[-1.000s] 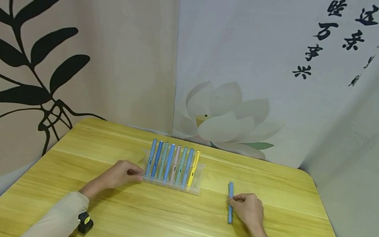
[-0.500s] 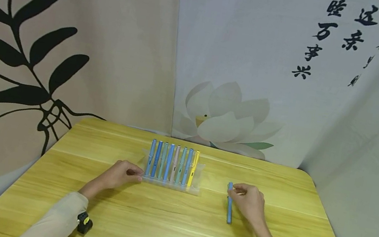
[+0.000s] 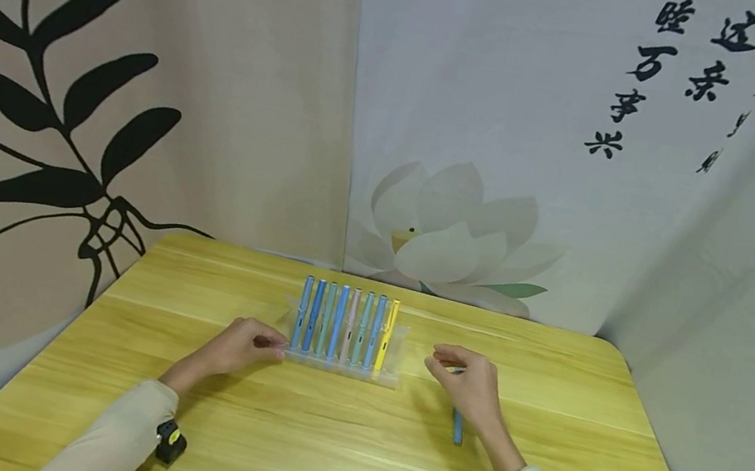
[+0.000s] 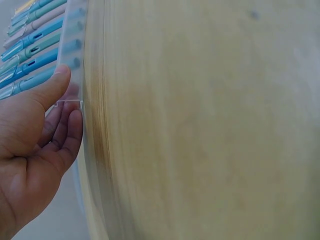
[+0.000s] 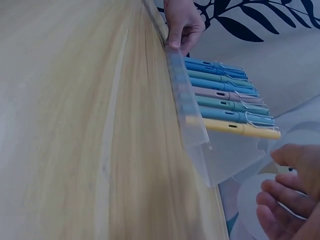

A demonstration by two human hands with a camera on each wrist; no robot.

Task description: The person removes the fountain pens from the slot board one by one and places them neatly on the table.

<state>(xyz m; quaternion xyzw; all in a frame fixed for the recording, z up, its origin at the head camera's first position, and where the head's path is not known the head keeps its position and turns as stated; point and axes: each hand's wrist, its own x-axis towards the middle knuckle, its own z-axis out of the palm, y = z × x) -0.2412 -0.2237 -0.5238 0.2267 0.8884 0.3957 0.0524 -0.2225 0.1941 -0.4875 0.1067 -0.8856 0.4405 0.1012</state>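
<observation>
A clear pen rack stands on the table with several pens leaning upright in a row, from blue ones at the left to a yellow pen at the right. My left hand pinches the rack's left end; in the left wrist view the thumb presses on its front ledge. A loose blue pen lies on the table right of the rack. Above it my right hand hides its far part. Beyond the rack's right end in the right wrist view, the right hand has nothing between thumb and fingers.
The wooden table ends at a back edge just behind the rack. Printed curtains hang close behind and beside it. Black wrist cameras sit on both forearms.
My right hand has let go of the blue pen and moved left towards the rack. The pen stays on the table. My left hand keeps its place on the rack.
</observation>
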